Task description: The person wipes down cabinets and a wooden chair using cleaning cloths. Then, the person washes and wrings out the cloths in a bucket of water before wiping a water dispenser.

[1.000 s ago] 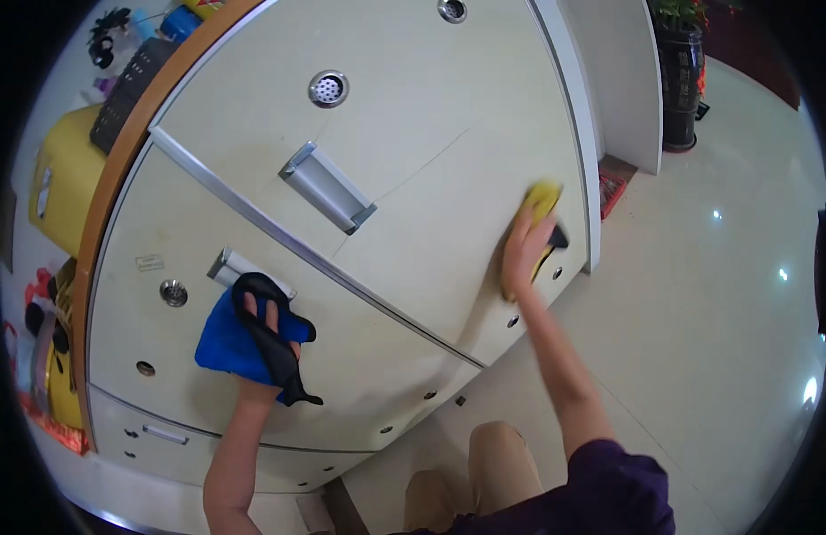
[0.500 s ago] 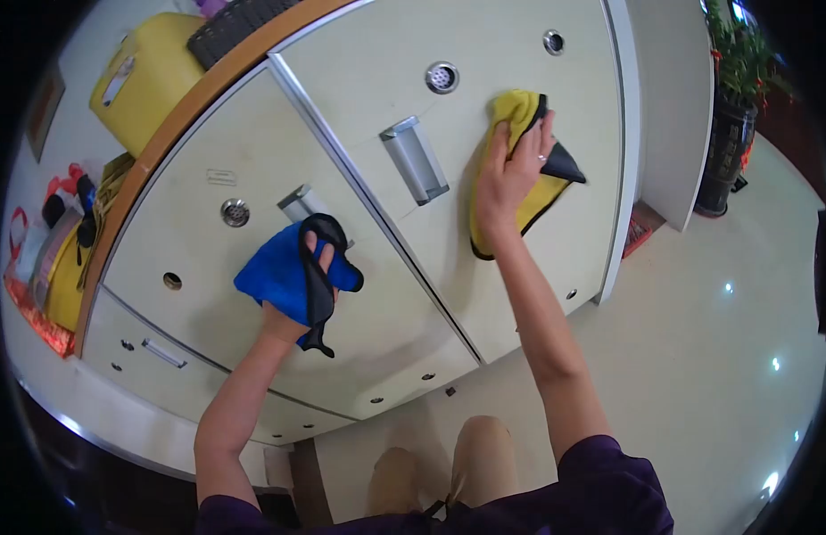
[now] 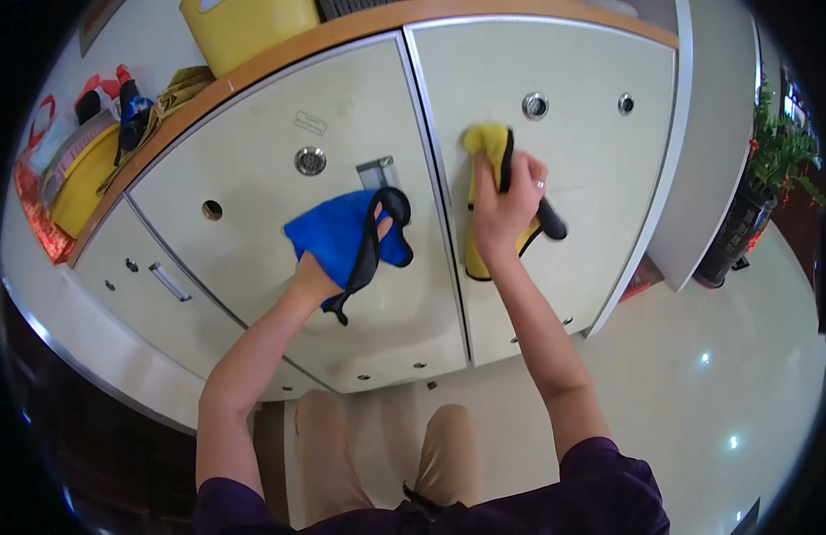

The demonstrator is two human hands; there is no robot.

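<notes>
My left hand (image 3: 318, 278) is closed on a blue cloth (image 3: 334, 230) with black edging. The cloth covers most of that hand, and a few fingertips show past its dark border. It lies against the left cabinet door (image 3: 252, 250), just below a metal handle (image 3: 377, 174) that it partly hides. On the right cabinet door (image 3: 600, 196), my right hand (image 3: 509, 214) grips a yellow cloth (image 3: 487, 141) with black trim, bunched between the fingers. That door's handle is out of sight, behind the cloth and hand. A ring is on one right-hand finger.
Along the wooden cabinet top (image 3: 279, 64) stand a yellow container (image 3: 252, 31) and several bags and bundles. Round metal vents (image 3: 535, 105) dot the doors. A potted plant (image 3: 743, 214) stands beyond a white side panel at right, on the shiny floor (image 3: 672, 410).
The view has turned and shifted. My right hand has moved left with the yellow cloth, over the right door's handle, and bunched it tighter. My left hand stays below the left handle.
</notes>
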